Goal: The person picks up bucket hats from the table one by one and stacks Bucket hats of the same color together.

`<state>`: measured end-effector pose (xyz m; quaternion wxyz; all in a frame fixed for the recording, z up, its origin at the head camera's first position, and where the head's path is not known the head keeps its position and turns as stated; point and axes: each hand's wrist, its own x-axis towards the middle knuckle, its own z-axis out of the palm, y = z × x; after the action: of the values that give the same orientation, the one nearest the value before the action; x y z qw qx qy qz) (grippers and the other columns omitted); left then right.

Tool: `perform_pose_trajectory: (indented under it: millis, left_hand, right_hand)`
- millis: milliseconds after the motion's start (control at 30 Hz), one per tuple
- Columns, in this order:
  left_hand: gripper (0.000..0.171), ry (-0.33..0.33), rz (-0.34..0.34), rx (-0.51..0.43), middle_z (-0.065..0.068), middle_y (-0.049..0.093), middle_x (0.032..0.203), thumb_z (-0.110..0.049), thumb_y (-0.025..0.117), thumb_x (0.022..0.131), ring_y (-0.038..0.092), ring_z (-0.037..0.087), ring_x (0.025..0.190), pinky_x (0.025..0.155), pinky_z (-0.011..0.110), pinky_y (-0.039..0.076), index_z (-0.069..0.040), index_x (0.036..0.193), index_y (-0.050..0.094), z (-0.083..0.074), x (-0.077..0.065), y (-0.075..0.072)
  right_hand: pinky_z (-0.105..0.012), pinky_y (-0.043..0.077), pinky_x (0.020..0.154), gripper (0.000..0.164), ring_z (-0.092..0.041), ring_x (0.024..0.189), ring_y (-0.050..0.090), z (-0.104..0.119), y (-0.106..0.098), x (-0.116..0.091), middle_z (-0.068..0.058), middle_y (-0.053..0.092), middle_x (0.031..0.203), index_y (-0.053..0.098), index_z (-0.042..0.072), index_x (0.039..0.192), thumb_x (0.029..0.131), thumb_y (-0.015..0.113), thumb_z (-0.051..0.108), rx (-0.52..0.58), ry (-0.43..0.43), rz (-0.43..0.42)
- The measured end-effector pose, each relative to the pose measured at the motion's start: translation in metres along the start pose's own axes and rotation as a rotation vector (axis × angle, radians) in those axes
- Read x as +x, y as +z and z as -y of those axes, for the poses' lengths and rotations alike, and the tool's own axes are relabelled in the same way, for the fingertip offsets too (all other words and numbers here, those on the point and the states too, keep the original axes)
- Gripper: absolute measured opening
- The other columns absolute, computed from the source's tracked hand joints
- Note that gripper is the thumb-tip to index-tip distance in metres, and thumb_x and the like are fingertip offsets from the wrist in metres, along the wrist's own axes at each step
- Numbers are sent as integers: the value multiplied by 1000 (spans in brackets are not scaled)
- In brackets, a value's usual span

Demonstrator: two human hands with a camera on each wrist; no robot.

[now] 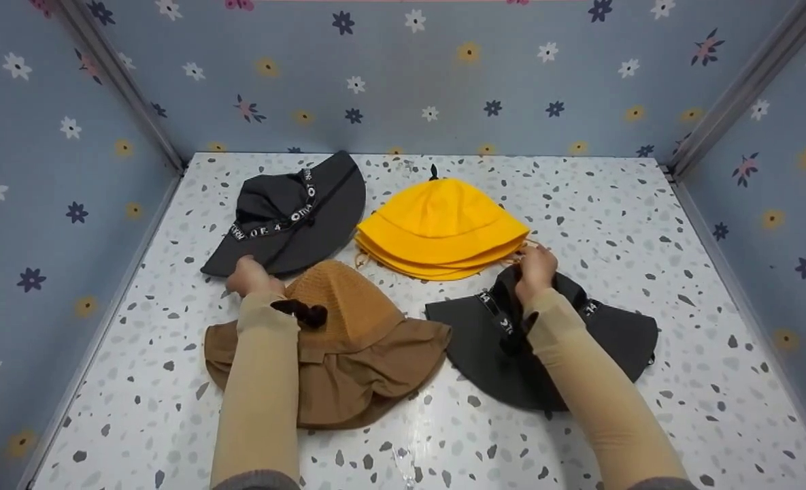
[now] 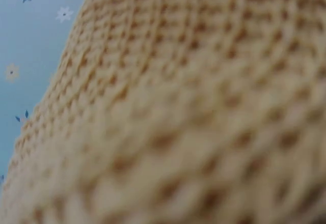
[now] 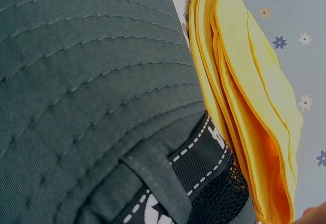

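Note:
My left hand [image 1: 249, 275] is at the near brim edge of a black bucket hat [image 1: 331, 218] with a white-lettered band, just behind a brown hat [image 1: 348, 367] with a knitted crown. That knit [image 2: 193, 107] fills the left wrist view, blurred. My right hand [image 1: 537, 269] is above the crown of a second black bucket hat [image 1: 600, 340], by the cord and brim corner of stacked yellow hats [image 1: 443, 218]. In the right wrist view, the yellow brims [image 3: 254, 107] stand beyond the stitched black brim [image 3: 91, 76]. The fingertips of both hands are hidden.
All the hats lie on a white speckled tabletop [image 1: 409, 456]. Flower-patterned panels [image 1: 403, 88] rise at the back and both sides, with metal strips [image 1: 124, 88] at the corners. A small dark device [image 1: 300, 313] sits at the left wrist.

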<state>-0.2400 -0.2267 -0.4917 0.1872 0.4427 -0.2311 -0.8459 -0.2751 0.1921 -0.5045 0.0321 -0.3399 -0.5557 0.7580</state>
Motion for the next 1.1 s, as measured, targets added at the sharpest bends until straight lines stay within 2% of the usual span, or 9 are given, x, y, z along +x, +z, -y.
perform_pose_trajectory:
  millis: [67,100,167,300,467,567,767,933,1100]
  left_hand:
    - [64,-13,3,-35,-2,28,157,-10,44,101,35,14,139,111,25,36,-19,156,13,0,3,-2]
    - [63,-16,0,-41,-2,31,154,-9,44,101,39,14,133,104,24,39,-20,156,16,0,4,-2]
    - [63,-31,4,-49,-3,34,149,-7,46,101,41,12,122,91,23,40,-23,155,18,1,6,-3]
    - [66,-34,13,-2,-2,40,145,-1,50,99,40,13,106,75,25,36,-24,154,23,3,6,-2]
    - [72,-7,80,62,1,33,158,11,48,95,43,16,132,100,23,42,-16,157,23,3,7,1]
    - [87,-21,142,22,-3,25,163,15,46,94,34,18,146,115,30,36,-29,160,10,4,7,3]
    - [99,-36,218,-31,-6,18,164,17,45,93,34,28,146,116,48,35,-48,155,5,6,-2,4]
    - [107,-16,269,-72,-5,11,165,24,39,90,32,31,146,115,48,35,-53,152,0,7,-7,5]
    - [104,-36,247,-35,-3,5,166,19,42,93,25,25,149,115,40,37,-49,153,-9,6,-1,6]
  right_hand:
    - [-20,32,112,65,-10,146,24,0,0,0,-2,16,167,22,6,157,96,43,-1,-5,2,-2]
    - [-19,34,107,65,-11,140,34,0,-1,0,-3,16,166,21,6,157,96,42,-2,-1,0,2]
    - [-20,36,95,66,-9,113,48,-1,-1,-1,-3,15,167,20,5,158,96,42,-2,8,-7,13]
    - [-25,34,86,64,-12,77,33,-3,-1,-1,-3,15,166,19,4,157,97,41,-2,48,-19,31]
    - [-23,36,88,64,-10,90,37,-2,-1,-1,-1,15,167,21,3,157,96,42,-3,55,-12,22]
    - [-20,36,98,64,-12,112,39,-1,-2,0,-1,15,167,21,4,157,97,42,-2,53,-4,20]
    - [-19,34,106,64,-13,137,33,0,-2,1,-2,15,167,21,6,157,97,42,-2,38,15,19]
    - [-21,36,100,63,-15,122,39,0,-2,2,-3,16,166,24,5,157,97,42,-2,34,16,15]
    - [-19,39,85,61,-9,87,42,0,-2,1,-2,15,167,27,4,156,97,42,-3,41,4,16]
